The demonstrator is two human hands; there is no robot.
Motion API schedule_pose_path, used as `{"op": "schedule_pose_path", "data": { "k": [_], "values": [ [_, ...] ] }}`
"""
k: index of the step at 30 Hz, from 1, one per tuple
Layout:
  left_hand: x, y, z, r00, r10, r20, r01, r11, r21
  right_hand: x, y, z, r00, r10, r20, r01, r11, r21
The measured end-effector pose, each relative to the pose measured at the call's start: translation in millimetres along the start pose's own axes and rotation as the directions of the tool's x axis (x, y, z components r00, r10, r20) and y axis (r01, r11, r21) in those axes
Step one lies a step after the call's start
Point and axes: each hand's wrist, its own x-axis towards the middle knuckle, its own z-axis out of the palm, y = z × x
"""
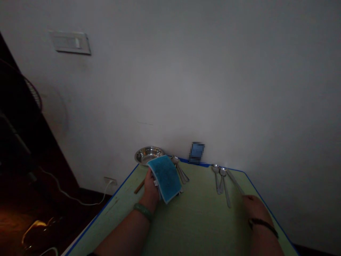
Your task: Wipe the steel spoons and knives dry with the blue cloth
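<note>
While the left hand (pixel 150 186) grips a blue cloth (pixel 165 179) (folded), the open right hand (pixel 255 209) rests beside 2 steel spoons (pixel 223 174).

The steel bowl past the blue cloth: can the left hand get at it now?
Probably yes: the left hand is close to the steel bowl, with only the blue cloth it holds in between.
</note>
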Motion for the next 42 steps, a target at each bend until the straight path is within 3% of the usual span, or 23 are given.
{"op": "schedule_pose_path", "data": {
  "k": [5,12,29,33,37,42],
  "values": [
    [-2,-1,0.7,0.997,0.059,-0.041,-0.053,0.990,0.133,5,-1,9,0.999,-0.002,0.041,0.005,0.998,-0.064],
    [0,-1,-0.5,0.998,0.040,0.045,-0.044,0.996,0.083,5,-2,8,0.997,-0.026,0.076,0.035,0.993,-0.111],
    [-6,-1,6.2,0.999,0.035,0.003,-0.035,0.997,0.067,1,-8,6,0.996,-0.051,0.071,0.061,0.987,-0.146],
    [-6,-1,5.5,0.999,0.033,0.012,-0.034,0.997,0.071,-15,-26,1,0.998,-0.044,-0.041,0.038,0.990,-0.137],
    [-5,-1,3.7,0.999,0.050,0.021,-0.052,0.994,0.096,-42,-58,1,0.964,-0.163,-0.209,0.133,0.979,-0.151],
    [-5,-1,1.7,0.999,0.021,0.041,-0.025,0.995,0.097,-62,-97,24,0.920,-0.370,-0.129,0.356,0.927,-0.122]
  ]
}}
